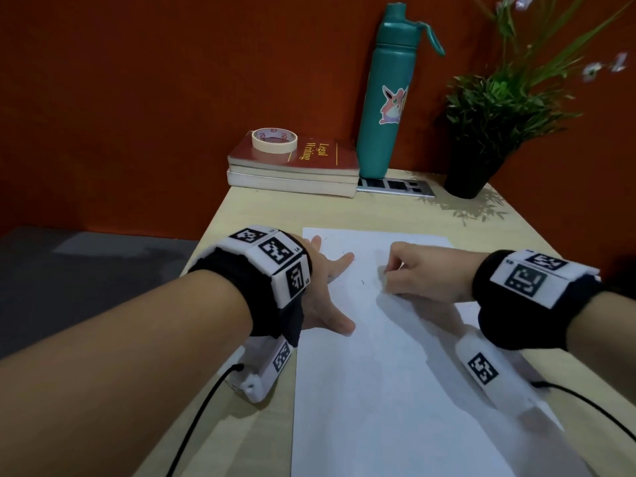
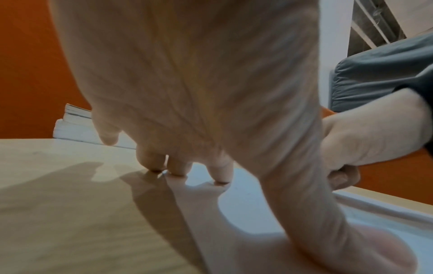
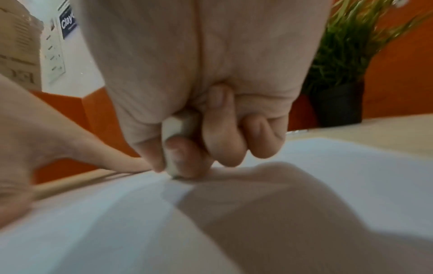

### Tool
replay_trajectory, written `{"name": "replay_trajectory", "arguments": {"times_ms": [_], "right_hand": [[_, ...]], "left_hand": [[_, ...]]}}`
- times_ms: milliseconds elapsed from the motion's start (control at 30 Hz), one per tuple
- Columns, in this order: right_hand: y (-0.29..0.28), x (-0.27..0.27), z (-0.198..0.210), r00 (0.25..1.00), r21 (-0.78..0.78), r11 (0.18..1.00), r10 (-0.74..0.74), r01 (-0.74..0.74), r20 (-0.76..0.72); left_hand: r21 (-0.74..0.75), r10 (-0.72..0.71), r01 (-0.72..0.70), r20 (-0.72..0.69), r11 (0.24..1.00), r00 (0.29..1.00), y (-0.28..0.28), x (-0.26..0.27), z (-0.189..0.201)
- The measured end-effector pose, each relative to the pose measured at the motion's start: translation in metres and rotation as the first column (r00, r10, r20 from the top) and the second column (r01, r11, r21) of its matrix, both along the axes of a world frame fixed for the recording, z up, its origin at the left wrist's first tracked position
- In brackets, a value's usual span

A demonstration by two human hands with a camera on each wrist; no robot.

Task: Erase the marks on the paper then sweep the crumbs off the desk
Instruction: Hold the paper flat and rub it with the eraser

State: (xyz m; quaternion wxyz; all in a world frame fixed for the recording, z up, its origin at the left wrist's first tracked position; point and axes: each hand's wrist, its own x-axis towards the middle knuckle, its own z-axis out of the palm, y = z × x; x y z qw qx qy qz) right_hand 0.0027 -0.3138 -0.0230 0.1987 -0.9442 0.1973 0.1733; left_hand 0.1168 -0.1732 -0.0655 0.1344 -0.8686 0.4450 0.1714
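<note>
On the desk [image 1: 344, 208] the paper [image 1: 395, 373] lies before you, your left hand [image 1: 327, 290] spread flat across its left edge to pin it, your right hand [image 1: 423, 273] pinching an eraser [image 3: 178, 126] tip-down on the sheet to rub it clean.

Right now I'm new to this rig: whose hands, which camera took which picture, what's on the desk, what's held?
No robot: these are a person's two bare hands. The wide picture comes from a head camera looking down; the other two come from cameras strapped to each wrist, looking along the fingers. The left hand rests spread fingers on the left edge of the paper. The right hand pinches a small white eraser, its tip on the paper. At the back of the desk stand two stacked books with a tape roll on top, a teal bottle and a potted plant.
</note>
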Motion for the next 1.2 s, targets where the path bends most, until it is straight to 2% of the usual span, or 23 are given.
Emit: {"name": "replay_trajectory", "arguments": {"times_ms": [67,133,233,300,367,433,500,533,600,667,733,833,967,1067,1133,1200], "right_hand": [[0.007,-0.002,-0.002,0.996,0.057,0.996,0.074,-0.072,-0.042],[0.007,-0.002,0.000,0.998,0.105,0.994,0.044,-0.041,-0.036],[0.000,-0.002,0.001,1.000,-0.030,0.999,0.029,-0.029,-0.003],[0.004,-0.002,-0.003,0.997,0.051,0.997,0.059,-0.056,-0.046],[0.002,-0.002,-0.004,0.999,0.185,0.983,0.002,0.006,-0.046],[-0.005,-0.001,-0.002,0.999,0.134,0.990,-0.046,0.044,0.015],[-0.003,-0.001,-0.003,1.000,0.072,0.997,-0.003,0.003,0.008],[0.000,-0.002,-0.004,0.999,0.103,0.994,0.029,-0.026,-0.022],[0.001,-0.005,-0.003,0.999,0.212,0.977,0.005,0.006,-0.052],[-0.005,-0.006,-0.001,1.000,0.126,0.992,-0.019,0.018,0.008],[-0.004,-0.007,-0.001,1.000,0.030,0.999,0.029,-0.029,0.001],[-0.001,-0.011,0.000,0.997,0.163,0.986,0.043,-0.032,-0.064],[-0.006,-0.012,0.000,0.999,-0.019,0.999,0.046,-0.046,-0.005],[-0.005,-0.015,-0.001,0.997,0.100,0.994,0.055,-0.050,-0.047],[-0.010,-0.016,0.002,1.000,0.045,0.999,0.024,-0.024,-0.005],[-0.011,-0.018,0.003,0.998,-0.025,0.998,0.062,-0.062,-0.005]], "left_hand": [[0.011,0.004,-0.004,-0.001,1.000,1.000,0.000,0.000,0.001],[0.007,0.001,-0.001,0.008,1.000,1.000,0.001,-0.001,0.001],[0.003,0.005,-0.005,0.011,1.000,1.000,-0.001,-0.002,0.003],[0.022,0.016,-0.016,0.004,1.000,1.000,-0.001,-0.002,0.004],[0.029,0.014,-0.014,-0.009,0.999,1.000,0.000,-0.003,0.006],[0.018,0.014,-0.013,-0.021,1.000,1.000,-0.001,-0.003,0.008],[0.026,0.018,-0.018,-0.030,1.000,0.999,-0.001,-0.004,0.010],[0.038,0.018,-0.017,-0.025,0.999,1.000,-0.001,-0.004,0.010],[0.050,0.017,-0.016,-0.018,0.999,1.000,-0.002,-0.004,0.010],[0.026,0.021,-0.021,-0.016,0.999,1.000,-0.003,-0.004,0.009],[0.023,0.023,-0.023,-0.029,0.999,0.999,-0.001,-0.004,0.009],[0.026,0.021,-0.019,-0.045,0.999,0.999,0.000,-0.004,0.009],[0.009,0.024,-0.023,-0.072,1.000,0.997,0.000,-0.003,0.007],[0.027,0.023,-0.021,-0.065,0.999,0.998,0.000,-0.003,0.008],[0.012,0.023,-0.022,-0.072,1.000,0.997,-0.001,-0.002,0.007],[0.014,0.018,-0.017,-0.070,1.000,0.997,0.000,-0.002,0.006]]}}
